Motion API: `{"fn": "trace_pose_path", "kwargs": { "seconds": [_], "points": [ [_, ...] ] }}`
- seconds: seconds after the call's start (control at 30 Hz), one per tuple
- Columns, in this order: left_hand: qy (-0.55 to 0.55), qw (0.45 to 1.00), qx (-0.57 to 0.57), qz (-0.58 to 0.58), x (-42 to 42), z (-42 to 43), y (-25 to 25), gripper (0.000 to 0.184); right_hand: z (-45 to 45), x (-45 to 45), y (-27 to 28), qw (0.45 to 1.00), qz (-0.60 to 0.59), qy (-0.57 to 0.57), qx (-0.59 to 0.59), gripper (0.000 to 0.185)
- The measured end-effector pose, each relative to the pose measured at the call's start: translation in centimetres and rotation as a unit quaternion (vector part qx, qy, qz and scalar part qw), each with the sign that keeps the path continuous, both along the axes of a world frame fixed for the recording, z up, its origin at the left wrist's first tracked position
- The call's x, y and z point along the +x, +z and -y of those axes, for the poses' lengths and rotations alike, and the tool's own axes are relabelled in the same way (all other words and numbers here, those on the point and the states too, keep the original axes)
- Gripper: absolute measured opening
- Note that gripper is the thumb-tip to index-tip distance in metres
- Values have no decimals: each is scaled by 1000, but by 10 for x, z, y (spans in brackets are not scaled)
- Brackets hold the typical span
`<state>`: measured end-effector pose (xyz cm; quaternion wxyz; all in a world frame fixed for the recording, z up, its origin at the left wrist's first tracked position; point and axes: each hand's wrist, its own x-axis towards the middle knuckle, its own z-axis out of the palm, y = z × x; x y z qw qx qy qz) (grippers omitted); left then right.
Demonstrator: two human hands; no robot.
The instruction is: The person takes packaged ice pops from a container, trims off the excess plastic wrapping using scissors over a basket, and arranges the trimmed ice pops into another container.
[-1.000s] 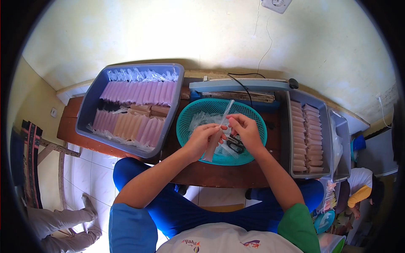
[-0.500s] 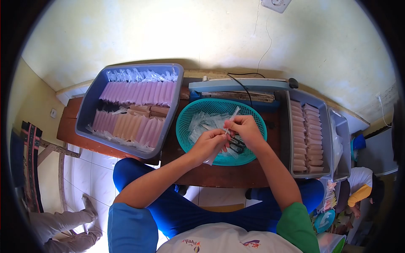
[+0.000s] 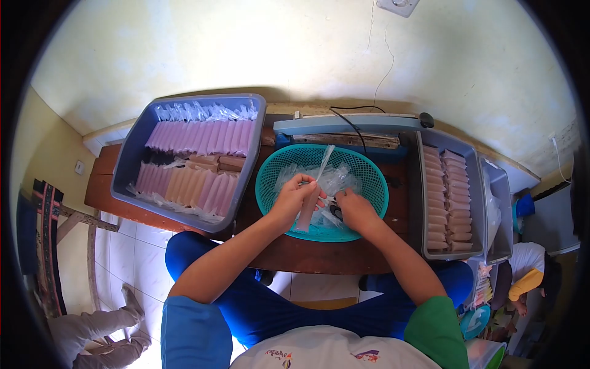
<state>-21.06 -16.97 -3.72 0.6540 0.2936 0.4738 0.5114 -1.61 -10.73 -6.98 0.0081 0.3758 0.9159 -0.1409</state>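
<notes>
My left hand (image 3: 295, 200) is closed around the upper part of a filled plastic tube, a pinkish-brown ice pop (image 3: 306, 215). The tube's clear loose end sticks up above my fingers, and its filled part hangs down over the basket. My right hand (image 3: 358, 212) grips dark-handled scissors (image 3: 335, 211), whose blades point left toward the tube just below its neck. Whether the blades touch the plastic cannot be made out. Beneath both hands stands a turquoise oval basket (image 3: 263, 190) with clear plastic scraps (image 3: 344, 176) in it.
A grey tub (image 3: 259, 123) of pink and tan filled tubes stands left. A bag sealer (image 3: 350, 125) lies behind the basket. Another grey tub (image 3: 424, 203) with stacked tubes is at right on the brown table (image 3: 289, 263). Other people (image 3: 528, 270) are at both sides.
My right hand has left the tube's neck, moved down and taken hold of the scissors. My left hand has raised the tube, its loose end now pointing upward.
</notes>
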Motion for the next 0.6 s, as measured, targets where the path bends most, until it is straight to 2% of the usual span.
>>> {"fn": "trace_pose_path", "kwargs": {
  "seconds": [0.17,0.37,0.47,0.53,0.57,0.6],
  "points": [
    [-10,999,18,27,-2,2,5,18,-1,-2,2,1000,-8,10,23,24],
    [2,998,38,58,-2,-2,5,18,-13,9,29,998,-29,58,10,28],
    [4,998,41,56,-4,-1,4,18,-18,15,55,995,-14,86,-40,34],
    [11,997,35,62,-5,-1,5,16,-15,19,80,992,-10,46,-114,49],
    [11,997,35,62,-5,-1,5,16,-16,25,82,992,-10,46,-115,49],
    [15,997,31,67,-6,-1,5,17,-17,33,82,987,-73,38,-139,51]
  ]
}}
